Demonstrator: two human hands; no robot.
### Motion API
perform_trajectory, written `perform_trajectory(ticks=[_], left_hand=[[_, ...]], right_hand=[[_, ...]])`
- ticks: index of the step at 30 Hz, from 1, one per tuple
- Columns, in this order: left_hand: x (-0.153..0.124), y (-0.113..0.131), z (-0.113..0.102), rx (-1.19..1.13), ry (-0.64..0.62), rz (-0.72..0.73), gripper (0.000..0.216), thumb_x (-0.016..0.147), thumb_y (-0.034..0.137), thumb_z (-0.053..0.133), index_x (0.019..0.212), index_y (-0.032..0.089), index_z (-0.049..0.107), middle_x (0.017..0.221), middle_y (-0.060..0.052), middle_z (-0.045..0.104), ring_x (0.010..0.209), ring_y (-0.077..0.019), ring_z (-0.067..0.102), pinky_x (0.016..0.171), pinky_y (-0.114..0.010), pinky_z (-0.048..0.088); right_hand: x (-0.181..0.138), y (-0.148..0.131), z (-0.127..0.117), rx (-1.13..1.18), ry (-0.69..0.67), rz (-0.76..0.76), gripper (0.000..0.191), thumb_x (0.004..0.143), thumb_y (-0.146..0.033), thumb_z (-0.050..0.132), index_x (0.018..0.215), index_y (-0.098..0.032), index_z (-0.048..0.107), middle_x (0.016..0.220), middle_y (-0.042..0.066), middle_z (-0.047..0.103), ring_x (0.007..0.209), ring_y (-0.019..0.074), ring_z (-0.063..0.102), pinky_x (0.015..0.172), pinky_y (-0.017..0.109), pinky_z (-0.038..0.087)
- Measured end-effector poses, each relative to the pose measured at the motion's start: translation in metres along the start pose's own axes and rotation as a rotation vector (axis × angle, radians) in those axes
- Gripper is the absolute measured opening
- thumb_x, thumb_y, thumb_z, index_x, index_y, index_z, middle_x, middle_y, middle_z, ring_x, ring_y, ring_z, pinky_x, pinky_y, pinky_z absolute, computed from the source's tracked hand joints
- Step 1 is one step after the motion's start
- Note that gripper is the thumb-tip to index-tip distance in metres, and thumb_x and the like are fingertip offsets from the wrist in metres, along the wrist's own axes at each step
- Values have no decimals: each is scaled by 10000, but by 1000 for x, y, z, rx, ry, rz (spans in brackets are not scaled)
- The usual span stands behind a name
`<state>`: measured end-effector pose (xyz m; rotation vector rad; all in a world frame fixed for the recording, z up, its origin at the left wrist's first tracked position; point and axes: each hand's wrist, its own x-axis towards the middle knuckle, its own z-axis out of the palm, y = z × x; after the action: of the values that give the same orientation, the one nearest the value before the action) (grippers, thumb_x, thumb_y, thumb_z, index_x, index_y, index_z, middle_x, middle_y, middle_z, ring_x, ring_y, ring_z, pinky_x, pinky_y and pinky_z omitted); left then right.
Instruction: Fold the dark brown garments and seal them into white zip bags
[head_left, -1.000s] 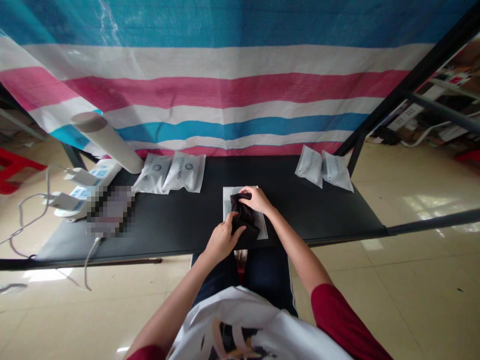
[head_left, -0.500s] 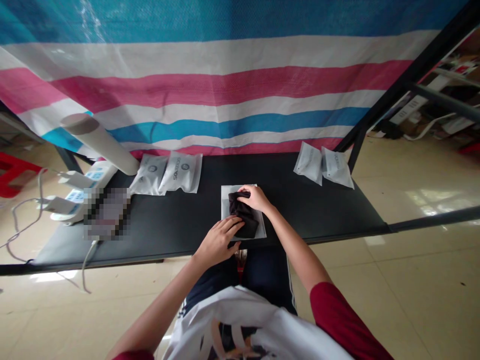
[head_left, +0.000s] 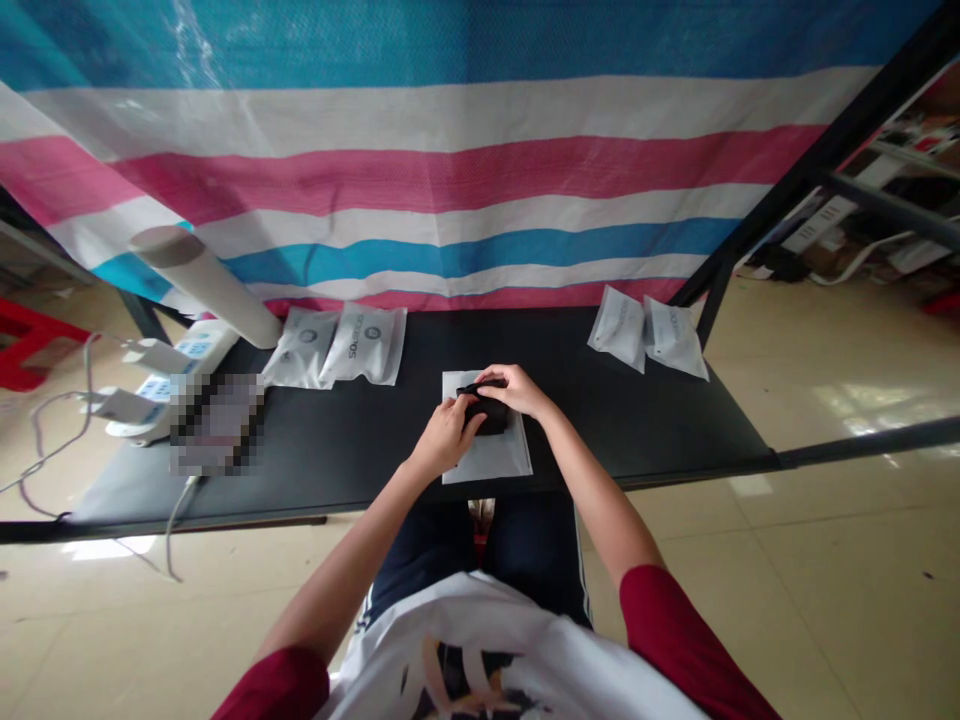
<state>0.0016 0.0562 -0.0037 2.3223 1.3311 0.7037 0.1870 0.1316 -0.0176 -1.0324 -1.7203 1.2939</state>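
A small black folded garment (head_left: 489, 412) lies on the far half of a flat white plastic bag (head_left: 491, 455) in the middle of the black table (head_left: 360, 440). My left hand (head_left: 444, 436) grips the garment's left edge with curled fingers. My right hand (head_left: 514, 388) is closed over its far top edge. The two hands hold the cloth bunched into a compact bundle between them.
Two filled white bags (head_left: 345, 345) lie at the back left, and two more white bags (head_left: 649, 335) at the back right. A cardboard tube (head_left: 202, 280) leans at the left beside white chargers with cables (head_left: 142, 390). A striped tarp (head_left: 450, 170) hangs behind. A black frame post (head_left: 757, 225) rises at right.
The garment was spread longer toward me; my left hand has moved up and folded its near end away, so the cloth is now a shorter bundle on the bag's far half.
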Motion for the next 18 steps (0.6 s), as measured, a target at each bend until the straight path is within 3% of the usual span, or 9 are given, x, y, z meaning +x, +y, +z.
perform_trajectory(ticks=[4, 7, 12, 15, 18], left_hand=[[7, -7, -1, -101, 59, -63, 275, 952, 389, 497, 1145, 197, 459, 1010, -101, 673, 934, -255, 674, 776, -370, 526], [6, -7, -7, -130, 119, -68, 309, 928, 407, 543, 1150, 215, 447, 1021, -82, 674, 925, -244, 682, 740, -343, 523], [0, 10, -16, -5, 281, -37, 347, 887, 447, 609, 1110, 213, 486, 1033, -81, 641, 964, -245, 624, 828, -377, 507], [-7, 25, -17, 98, 393, -81, 333, 893, 459, 592, 1070, 192, 501, 1044, -105, 607, 992, -259, 579, 877, -407, 476], [-15, 38, -11, 46, 305, -97, 283, 938, 441, 513, 1072, 192, 511, 966, -78, 601, 912, -222, 581, 832, -367, 476]], right_hand=[[-11, -17, 0, -33, -46, -11, 209, 798, -340, 686, 926, -177, 710, 950, 64, 735, 927, 209, 686, 843, 337, 521], [-20, -27, -1, -70, -89, -25, 369, 697, -378, 793, 986, -175, 687, 993, 67, 713, 956, 218, 669, 850, 338, 517], [-31, -38, -1, -61, -79, -75, 570, 595, -279, 842, 1118, -182, 638, 1066, 71, 682, 1020, 222, 645, 914, 362, 505], [-39, -34, -6, -37, 35, -46, 636, 591, -246, 811, 1195, -159, 630, 1090, 89, 698, 1020, 245, 658, 935, 386, 502], [-53, -23, -17, -59, 291, 22, 603, 594, -248, 769, 1176, -138, 655, 1095, 103, 715, 1014, 277, 668, 935, 414, 506]])
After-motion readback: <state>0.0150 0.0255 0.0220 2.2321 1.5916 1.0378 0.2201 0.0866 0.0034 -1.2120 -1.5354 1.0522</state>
